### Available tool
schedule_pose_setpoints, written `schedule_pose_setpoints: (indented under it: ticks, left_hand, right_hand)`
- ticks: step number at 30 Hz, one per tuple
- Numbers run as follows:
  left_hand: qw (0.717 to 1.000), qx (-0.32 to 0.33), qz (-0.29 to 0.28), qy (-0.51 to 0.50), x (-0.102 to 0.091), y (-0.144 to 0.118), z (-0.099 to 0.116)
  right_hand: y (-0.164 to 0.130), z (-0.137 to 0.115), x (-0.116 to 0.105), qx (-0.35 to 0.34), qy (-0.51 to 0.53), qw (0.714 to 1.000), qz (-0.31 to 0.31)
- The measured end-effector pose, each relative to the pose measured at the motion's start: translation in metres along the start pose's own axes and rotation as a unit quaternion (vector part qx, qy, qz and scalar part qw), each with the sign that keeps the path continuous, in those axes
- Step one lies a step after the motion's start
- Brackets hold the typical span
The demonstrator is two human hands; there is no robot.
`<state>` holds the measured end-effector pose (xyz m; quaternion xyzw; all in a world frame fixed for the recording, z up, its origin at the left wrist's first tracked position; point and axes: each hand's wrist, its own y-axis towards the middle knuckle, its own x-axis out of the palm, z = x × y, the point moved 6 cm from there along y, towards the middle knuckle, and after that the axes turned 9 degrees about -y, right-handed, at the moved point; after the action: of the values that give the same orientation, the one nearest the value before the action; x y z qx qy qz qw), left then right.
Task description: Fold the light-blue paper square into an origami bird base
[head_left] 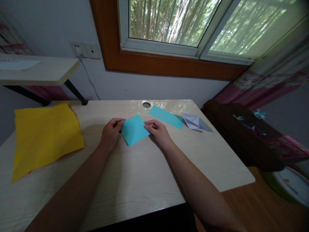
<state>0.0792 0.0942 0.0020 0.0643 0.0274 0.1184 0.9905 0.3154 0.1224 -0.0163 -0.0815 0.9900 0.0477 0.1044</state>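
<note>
L hand & R hand pinch opp. sides of blue paper square betw. them, prob. a positioning step, next move calling for steady hold, w/ blue strip just past R grip.

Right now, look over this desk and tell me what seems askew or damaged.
The yellow sheet on the left of the desk looks odd: its right edge is wavy, and it lies askew. No spill shows, and the turquoise square in the left hand and right hand looks undamaged.
</note>
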Motion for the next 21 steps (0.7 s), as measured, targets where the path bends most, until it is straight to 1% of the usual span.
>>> schedule_pose_setpoints:
  ticks: [6,10,13,16,18,21]
  left_hand:
    - [0.998,0.014,0.042,-0.042,-0.009,0.006,-0.01]
    - [0.992,0.0,0.033,-0.123,-0.006,0.007,-0.014]
    - [0.984,-0.021,0.0,-0.179,0.002,0.005,-0.015]
    - [0.974,-0.06,-0.058,-0.211,0.014,0.0,-0.016]
    - [0.97,-0.08,-0.096,-0.21,0.021,-0.004,-0.018]
    - [0.974,-0.073,-0.118,-0.182,0.024,-0.007,-0.019]
  right_hand:
    - [0.001,-0.001,-0.001,-0.013,0.021,1.0,0.004]
    - [0.001,-0.003,-0.004,-0.023,0.036,0.999,0.025]
    - [0.001,-0.005,-0.007,-0.028,0.039,0.998,0.051]
    - [0.001,-0.008,-0.009,-0.032,0.034,0.997,0.067]
    - [0.0,-0.009,-0.009,-0.036,0.034,0.996,0.069]
    - [-0.001,-0.011,-0.006,-0.041,0.038,0.997,0.057]
